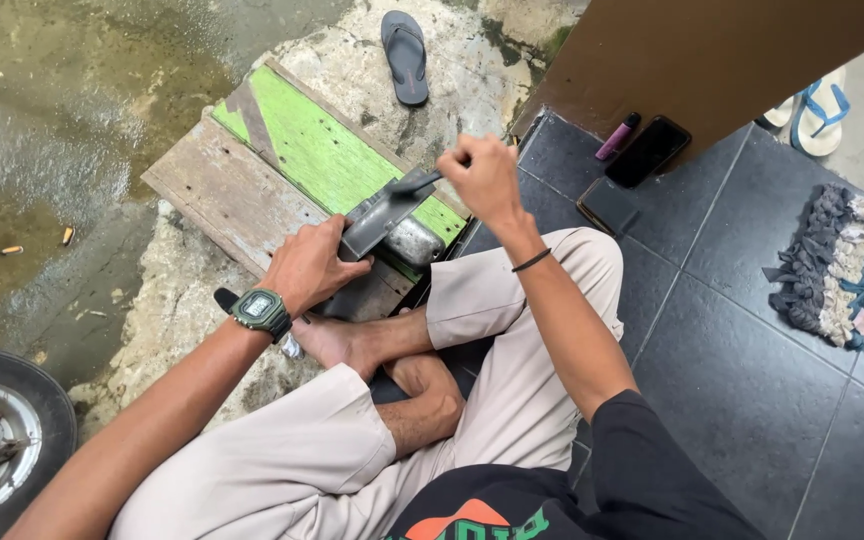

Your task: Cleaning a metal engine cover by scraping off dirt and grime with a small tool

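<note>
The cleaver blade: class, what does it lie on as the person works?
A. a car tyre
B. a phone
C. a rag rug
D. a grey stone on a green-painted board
D: the cleaver, gripped by the right hand and pressed flat by the left hand, lies on the grey stone, which sits on the green board.

Green digital wristwatch (261,311) on left wrist, thin black band (531,261) on right, beige trousers (512,360), black printed shirt (592,480)
</note>
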